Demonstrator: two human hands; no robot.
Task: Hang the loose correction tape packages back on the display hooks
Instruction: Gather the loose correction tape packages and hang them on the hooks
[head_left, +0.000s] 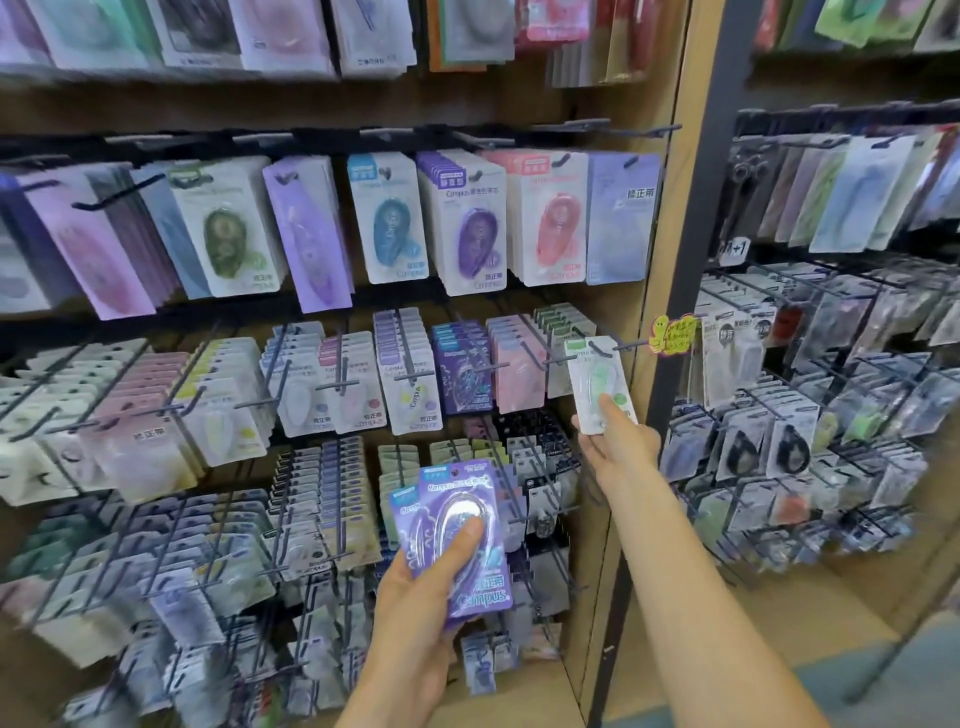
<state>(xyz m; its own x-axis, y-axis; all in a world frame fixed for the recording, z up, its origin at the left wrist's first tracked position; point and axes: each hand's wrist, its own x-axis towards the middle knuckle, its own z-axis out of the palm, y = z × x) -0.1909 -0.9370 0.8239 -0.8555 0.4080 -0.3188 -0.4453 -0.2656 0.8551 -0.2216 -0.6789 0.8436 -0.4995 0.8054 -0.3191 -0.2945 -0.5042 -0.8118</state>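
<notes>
The right hand (615, 441) pinched a green correction tape package (600, 382) by its lower end, its top at a display hook (605, 349). The left hand (415, 597) gripped a stack of purple packages (457, 535) lower down, thumb across the front.

Top-row packages (208, 31) cut off by upper edge, lower-left packages (156, 675) blurred, yellow tag (674, 333) writing illegible

Bright, even shop light — soft focus throughout.
Glare on the purple package (457, 535) blister; heavy smear at left and right edges, straight rails bowed by wide-angle distortion; only faint shadows — sharpest near centre.
</notes>
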